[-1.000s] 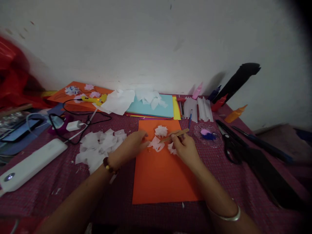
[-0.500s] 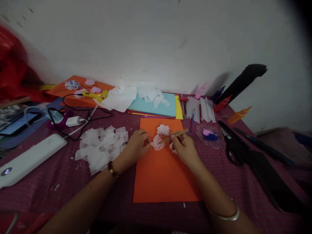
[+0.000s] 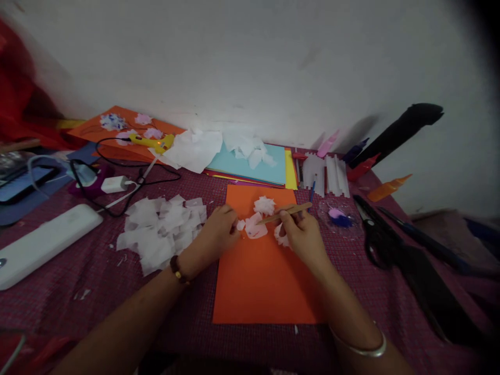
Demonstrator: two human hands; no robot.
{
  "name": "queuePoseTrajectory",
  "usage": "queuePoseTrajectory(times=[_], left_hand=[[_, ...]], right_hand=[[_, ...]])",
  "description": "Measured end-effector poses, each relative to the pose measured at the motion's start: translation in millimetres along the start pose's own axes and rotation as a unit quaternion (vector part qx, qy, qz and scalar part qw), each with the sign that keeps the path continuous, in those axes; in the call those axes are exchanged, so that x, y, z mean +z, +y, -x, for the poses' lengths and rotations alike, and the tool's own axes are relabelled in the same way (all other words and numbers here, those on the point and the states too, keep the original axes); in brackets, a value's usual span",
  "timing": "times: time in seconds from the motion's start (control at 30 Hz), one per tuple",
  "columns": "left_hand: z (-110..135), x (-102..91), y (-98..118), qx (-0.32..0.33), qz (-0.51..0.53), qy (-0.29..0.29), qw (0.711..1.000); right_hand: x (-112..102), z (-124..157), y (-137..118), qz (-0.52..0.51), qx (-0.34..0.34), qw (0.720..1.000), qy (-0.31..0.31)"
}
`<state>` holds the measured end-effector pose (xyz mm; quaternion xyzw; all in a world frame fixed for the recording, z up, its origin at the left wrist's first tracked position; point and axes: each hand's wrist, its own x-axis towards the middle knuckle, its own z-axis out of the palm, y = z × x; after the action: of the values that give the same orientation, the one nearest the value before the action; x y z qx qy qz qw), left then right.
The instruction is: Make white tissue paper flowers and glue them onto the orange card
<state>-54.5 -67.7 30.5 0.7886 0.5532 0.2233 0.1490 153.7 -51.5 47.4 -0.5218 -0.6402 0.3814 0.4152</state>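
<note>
My right hand (image 3: 302,234) is closed around a wooden craft stick (image 3: 300,208). The stick's tip rests at a white paper piece with small coloured marks (image 3: 255,227), lying on an orange sheet (image 3: 265,281). Fingers bent together, my left hand (image 3: 221,229) pinches a small bit of white paper (image 3: 240,225) just left of that piece. A fluffy white paper flower (image 3: 264,205) sits above it on the sheet. Partly hidden by my right hand is another crumpled white paper piece (image 3: 280,236).
Cut white paper pieces (image 3: 164,234) spread to the left, near a white power bank-like device (image 3: 50,245). Behind lie a yellow glue gun (image 3: 152,141) and coloured sheets (image 3: 250,169). To the right are a plastic dish with paint (image 3: 339,216), black scissors (image 3: 375,234) and an orange bottle (image 3: 388,187).
The stick in my right hand has shifted slightly right. The white piece under its tip now lies flatter, and a small paper bit shows at my left fingertips. The view has tilted a little.
</note>
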Motion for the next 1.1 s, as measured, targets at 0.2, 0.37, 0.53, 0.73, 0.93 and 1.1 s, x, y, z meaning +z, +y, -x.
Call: queuePoseTrajectory(times=[0.2,0.37,0.53,0.73,0.93,1.1], left_hand=[[0,-1.0,3,-0.004,-0.009,0.004,1.000],[0,-1.4,1,0.000,-0.002,-0.002,1.000],[-1,-2.2,-3,0.002,0.016,-0.014,1.000],[-1,-4.7,-6,0.005,0.012,-0.023,1.000],[0,-3.8,-6,0.012,0.018,-0.014,1.000],[1,-10.5,-2,-0.009,0.026,-0.011,1.000]], right_hand=[[3,1,4,0.003,-0.002,1.000,-0.011],[7,0,5,-0.026,0.018,0.999,-0.008],[12,-1,8,-0.052,0.035,0.998,-0.011],[17,0,9,-0.070,0.039,0.997,-0.024],[2,-2,0,-0.023,0.025,0.999,0.035],[0,-4,5,0.041,-0.001,0.999,0.021]])
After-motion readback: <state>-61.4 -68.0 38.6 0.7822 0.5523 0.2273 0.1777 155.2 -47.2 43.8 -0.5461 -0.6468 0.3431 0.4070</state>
